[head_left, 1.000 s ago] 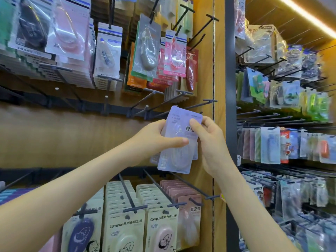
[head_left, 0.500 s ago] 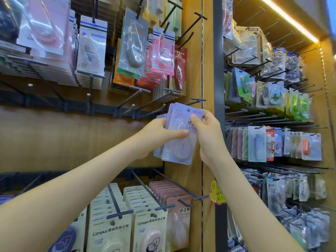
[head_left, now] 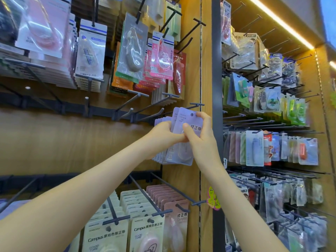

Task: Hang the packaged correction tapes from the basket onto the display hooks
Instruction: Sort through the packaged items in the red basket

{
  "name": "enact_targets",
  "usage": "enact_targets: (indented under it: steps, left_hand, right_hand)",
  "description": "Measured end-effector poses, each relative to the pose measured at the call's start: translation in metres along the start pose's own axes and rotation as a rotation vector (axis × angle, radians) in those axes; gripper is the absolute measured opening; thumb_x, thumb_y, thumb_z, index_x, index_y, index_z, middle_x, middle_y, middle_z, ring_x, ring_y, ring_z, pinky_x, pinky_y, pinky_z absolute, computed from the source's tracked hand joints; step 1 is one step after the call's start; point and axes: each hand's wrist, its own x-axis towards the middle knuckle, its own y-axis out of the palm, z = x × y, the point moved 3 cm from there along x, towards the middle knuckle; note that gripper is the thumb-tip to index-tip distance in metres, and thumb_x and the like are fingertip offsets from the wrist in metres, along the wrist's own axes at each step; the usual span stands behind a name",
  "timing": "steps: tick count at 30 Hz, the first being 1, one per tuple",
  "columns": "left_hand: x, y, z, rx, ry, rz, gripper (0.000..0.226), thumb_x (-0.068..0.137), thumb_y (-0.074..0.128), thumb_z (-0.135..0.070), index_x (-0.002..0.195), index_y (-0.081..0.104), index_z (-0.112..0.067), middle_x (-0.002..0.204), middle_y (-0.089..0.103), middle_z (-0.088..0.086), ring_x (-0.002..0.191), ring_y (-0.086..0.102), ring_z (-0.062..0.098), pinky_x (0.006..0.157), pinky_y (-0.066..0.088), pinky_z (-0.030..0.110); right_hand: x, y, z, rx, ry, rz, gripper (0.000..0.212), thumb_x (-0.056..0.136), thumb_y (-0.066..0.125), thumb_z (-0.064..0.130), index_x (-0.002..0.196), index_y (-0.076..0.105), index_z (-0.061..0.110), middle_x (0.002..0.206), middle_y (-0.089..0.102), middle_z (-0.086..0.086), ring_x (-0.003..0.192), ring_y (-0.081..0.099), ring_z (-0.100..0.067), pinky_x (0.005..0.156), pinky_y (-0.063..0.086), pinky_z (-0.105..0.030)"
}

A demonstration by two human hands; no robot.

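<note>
The left hand (head_left: 161,131) and right hand (head_left: 201,140) gripped the upright correction tapes (head_left: 183,120), their hang hole just below the empty hook (head_left: 197,104).

A single view is supplied, taken from a wide-angle camera worn on the head. It is aimed forward at a wooden display wall (head_left: 54,142), seen from arm's reach. Both forearms are seen entering from the bottom edge and converging near mid-frame, where the left hand (head_left: 161,131) and right hand (head_left: 201,142) are closed on the correction tape packs (head_left: 182,118). The sightline is set roughly level with the fingers (head_left: 204,120): upper hooks (head_left: 132,99) above them are seen from beneath, lower hooks (head_left: 143,195) below them from above. Right of the fingers, a neighbouring bay (head_left: 217,88) is viewed obliquely, its lines bowed by the lens.
</note>
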Motion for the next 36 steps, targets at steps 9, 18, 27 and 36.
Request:
enact_targets:
  steps: [9, 18, 27, 36]
  left_hand:
    - [-0.014, 0.0, 0.002, 0.168, 0.159, 0.023, 0.051, 0.083, 0.071, -0.035, 0.126, 0.049, -0.021, 0.114, 0.062, -0.002, 0.104, 0.061, 0.011, 0.088, 0.055, 0.037]
    - [-0.036, -0.026, 0.011, -0.049, 0.11, -0.104, 0.024, 0.099, 0.049, -0.022, 0.122, 0.057, -0.026, 0.117, 0.065, -0.01, 0.105, 0.063, 0.006, 0.081, 0.057, 0.026]
    - [-0.065, -0.064, 0.006, 0.29, 0.059, -0.198, 0.023, 0.097, 0.051, -0.027, 0.118, 0.058, -0.02, 0.109, 0.065, -0.007, 0.1, 0.062, 0.01, 0.085, 0.057, 0.038]
    - [-0.073, -0.064, -0.004, 0.248, 0.06, -0.218, 0.025, 0.096, 0.051, -0.025, 0.121, 0.057, -0.022, 0.114, 0.064, -0.008, 0.103, 0.062, 0.011, 0.084, 0.057, 0.034]
  right_hand:
    - [-0.004, -0.001, -0.004, 0.136, 0.105, 0.008, 0.049, 0.094, 0.053, 0.018, 0.132, 0.038, 0.044, 0.133, 0.046, 0.013, 0.111, 0.052, -0.005, 0.077, 0.049, -0.022]
    - [-0.005, -0.007, -0.01, 0.142, 0.106, 0.07, 0.053, 0.096, 0.053, 0.024, 0.144, 0.037, 0.039, 0.141, 0.049, 0.015, 0.127, 0.048, -0.006, 0.106, 0.043, -0.035]
    - [-0.001, 0.003, -0.002, -0.144, 0.023, 0.083, 0.055, 0.097, 0.048, 0.025, 0.147, 0.029, 0.038, 0.147, 0.039, 0.01, 0.135, 0.035, -0.011, 0.105, 0.031, -0.027]
    - [0.013, 0.02, -0.025, -0.151, 0.265, 0.244, 0.058, 0.096, 0.054, 0.035, 0.148, 0.029, 0.031, 0.143, 0.044, 0.004, 0.128, 0.046, -0.022, 0.095, 0.048, -0.037]
